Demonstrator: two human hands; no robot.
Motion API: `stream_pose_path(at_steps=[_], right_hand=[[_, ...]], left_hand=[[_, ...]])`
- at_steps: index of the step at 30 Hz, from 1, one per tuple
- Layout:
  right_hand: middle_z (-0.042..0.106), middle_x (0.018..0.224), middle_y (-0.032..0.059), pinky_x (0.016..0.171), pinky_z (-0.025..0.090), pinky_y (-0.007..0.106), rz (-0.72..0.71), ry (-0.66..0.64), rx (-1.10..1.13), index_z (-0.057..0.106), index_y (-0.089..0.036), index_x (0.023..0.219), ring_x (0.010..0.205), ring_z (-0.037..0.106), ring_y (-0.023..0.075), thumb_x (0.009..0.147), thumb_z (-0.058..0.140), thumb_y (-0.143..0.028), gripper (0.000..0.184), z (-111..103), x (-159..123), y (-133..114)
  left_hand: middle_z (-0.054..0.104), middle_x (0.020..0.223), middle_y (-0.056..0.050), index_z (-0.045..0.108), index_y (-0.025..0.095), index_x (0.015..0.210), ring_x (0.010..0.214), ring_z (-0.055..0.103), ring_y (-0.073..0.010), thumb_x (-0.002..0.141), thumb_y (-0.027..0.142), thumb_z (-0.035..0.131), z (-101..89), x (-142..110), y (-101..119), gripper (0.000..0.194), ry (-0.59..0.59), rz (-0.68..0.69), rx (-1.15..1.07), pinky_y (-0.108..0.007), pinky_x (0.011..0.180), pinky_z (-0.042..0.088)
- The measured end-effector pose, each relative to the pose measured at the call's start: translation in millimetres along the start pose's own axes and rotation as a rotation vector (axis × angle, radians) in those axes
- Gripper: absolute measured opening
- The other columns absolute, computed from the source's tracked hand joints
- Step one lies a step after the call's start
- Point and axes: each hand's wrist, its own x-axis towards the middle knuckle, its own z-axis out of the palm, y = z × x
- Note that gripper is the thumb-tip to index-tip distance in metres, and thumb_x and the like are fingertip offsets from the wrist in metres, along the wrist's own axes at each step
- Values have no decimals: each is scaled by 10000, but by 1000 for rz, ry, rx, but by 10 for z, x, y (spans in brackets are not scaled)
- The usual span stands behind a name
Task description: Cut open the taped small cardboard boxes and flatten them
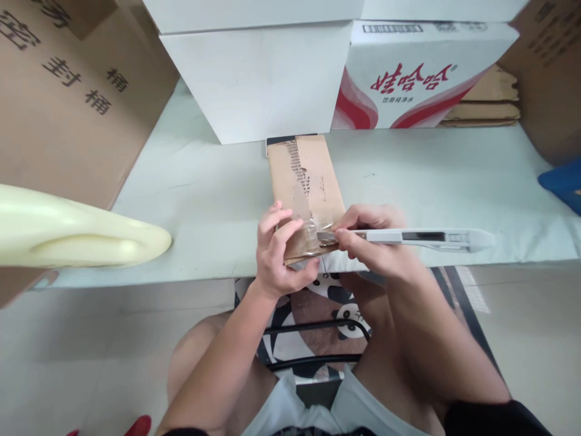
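Observation:
A small flat cardboard box (327,172) lies near the front edge of the table, its top torn in a ragged strip that bares the corrugation. Clear tape (309,233) covers its near end. My left hand (279,254) is wrapped round the box's near left corner, fingers on top and thumb at the near edge. In my right hand (374,242) is a white utility knife (426,237), pinched near its front. The blade (325,236) points left and rests at the taped end of the box; how deep it goes I cannot tell.
White cartons (258,79) and a red-and-white water carton (408,79) stand behind the box. Large brown cartons (68,109) rise at left and right. A pale yellow curved object (82,233) juts in from the left, a blue item (563,183) from the right.

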Motion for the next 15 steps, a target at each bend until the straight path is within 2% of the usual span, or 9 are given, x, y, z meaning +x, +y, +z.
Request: stream_pose_path(at_steps=[4, 6, 9, 12, 15], right_hand=[[545, 451, -43, 413, 342, 227, -90, -99, 9, 603, -198, 581, 411, 466, 81, 791, 651, -241, 219, -23, -29, -40], [562, 469, -37, 406, 350, 233, -85, -65, 39, 595, -206, 577, 415, 481, 88, 805, 649, -245, 238, -37, -62, -28], [582, 505, -33, 378, 365, 250, -80, 145, 120, 620, -230, 642, 398, 486, 98, 859, 658, -330, 242, -58, -103, 60], [577, 529, -44, 364, 366, 264, -170, 408, 182, 645, -262, 797, 379, 486, 106, 918, 640, -549, 311, -79, -80, 186], [522, 471, -75, 368, 375, 268, -222, 484, 192, 656, -274, 944, 347, 498, 117, 916, 579, -712, 447, -120, -1, 279]], left_hand=[[543, 1319, -143, 514, 238, 1376, 1307, 577, -351, 877, 586, 626, -60, 55, -23, 619, -13, -30, -17, -571, 1092, 514], [527, 1322, -146, 518, 236, 1380, 1300, 568, -342, 871, 585, 642, -83, 86, -22, 630, -5, -59, -35, -559, 1092, 510], [531, 1298, -143, 535, 229, 1357, 1260, 595, -315, 881, 636, 621, -121, 107, -40, 633, 8, -110, -57, -486, 1008, 569], [608, 1193, -119, 611, 209, 1237, 1147, 665, -272, 933, 688, 544, -176, 102, -94, 572, 61, -219, -87, -395, 890, 603], [673, 1036, -73, 660, 195, 1083, 1013, 689, -223, 995, 680, 445, -235, 141, -161, 537, 179, -459, -95, -367, 904, 576]])
